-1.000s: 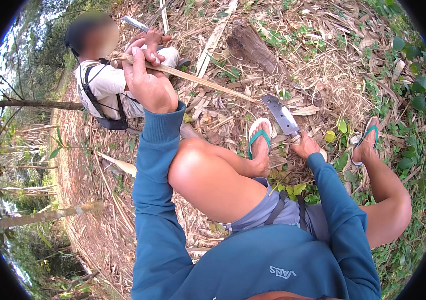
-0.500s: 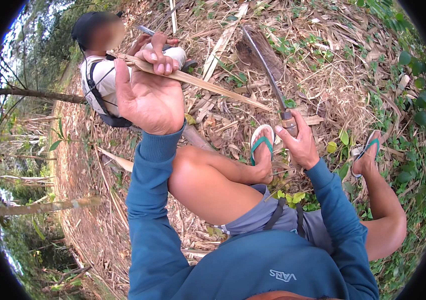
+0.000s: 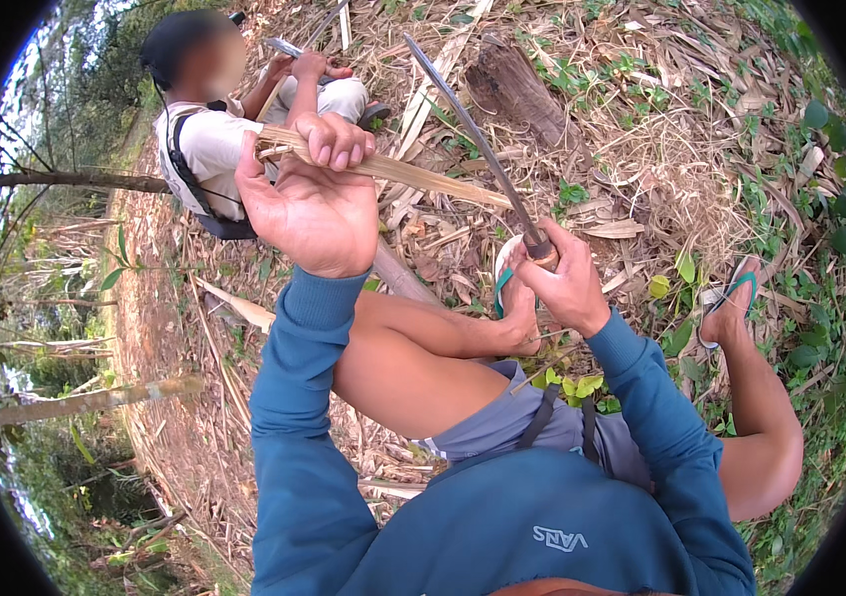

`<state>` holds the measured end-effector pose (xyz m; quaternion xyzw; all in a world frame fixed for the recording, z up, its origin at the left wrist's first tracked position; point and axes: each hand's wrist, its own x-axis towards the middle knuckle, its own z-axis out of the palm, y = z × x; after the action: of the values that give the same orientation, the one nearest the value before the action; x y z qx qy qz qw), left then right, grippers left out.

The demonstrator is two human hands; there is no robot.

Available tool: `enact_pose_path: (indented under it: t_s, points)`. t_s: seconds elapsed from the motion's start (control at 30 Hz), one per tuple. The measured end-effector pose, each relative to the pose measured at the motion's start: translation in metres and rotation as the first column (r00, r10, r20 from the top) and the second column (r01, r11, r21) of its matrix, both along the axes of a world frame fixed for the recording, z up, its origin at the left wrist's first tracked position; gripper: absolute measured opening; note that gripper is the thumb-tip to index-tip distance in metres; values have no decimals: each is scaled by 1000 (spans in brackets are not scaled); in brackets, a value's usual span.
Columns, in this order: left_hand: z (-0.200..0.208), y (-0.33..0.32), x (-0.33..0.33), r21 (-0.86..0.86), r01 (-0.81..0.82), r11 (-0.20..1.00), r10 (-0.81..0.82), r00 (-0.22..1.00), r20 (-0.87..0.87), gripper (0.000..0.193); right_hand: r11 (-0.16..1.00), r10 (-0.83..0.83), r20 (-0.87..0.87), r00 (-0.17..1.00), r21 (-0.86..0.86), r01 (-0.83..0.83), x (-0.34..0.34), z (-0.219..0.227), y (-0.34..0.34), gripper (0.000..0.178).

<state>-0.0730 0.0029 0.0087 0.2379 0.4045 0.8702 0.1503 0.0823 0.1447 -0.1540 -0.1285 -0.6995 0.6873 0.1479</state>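
Note:
My left hand [image 3: 316, 214] is turned palm up, its fingers curled over a long, pale, split bamboo-like strip [image 3: 423, 179]. The frayed end of that strip sticks out past my thumb, while its other end slants toward my right hand [image 3: 570, 283]. That hand is closed around the short wooden handle of a machete [image 3: 478, 134], whose long dark blade points up and to the left. Near its base, the blade overlaps the strip's far end in the picture. Whether they touch, I cannot tell.
Another person [image 3: 207, 129] sits at the far left, holding a blade [image 3: 284, 47]. A weathered log [image 3: 517, 89] lies beyond my machete. Dry leaves and strips cover the ground, with green plants at the right. My sandalled feet are below the right hand and farther right.
The machete has swung left, so its blade now overlaps the strip's end. My left hand has shifted slightly right and down, its fingers curled further over the strip.

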Motion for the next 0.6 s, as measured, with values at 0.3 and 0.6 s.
enact_pose_path:
  t_s: [0.3,0.6]
  points:
    - [-27,-38,48,-24,-260,965,259,965,-34,52,960,167,41,985,220,-172,6,19,-11,25]
    - [-37,-44,82,-63,-486,872,485,874,-31,43,913,223,197,955,300,-275,-2,-6,-42,24]
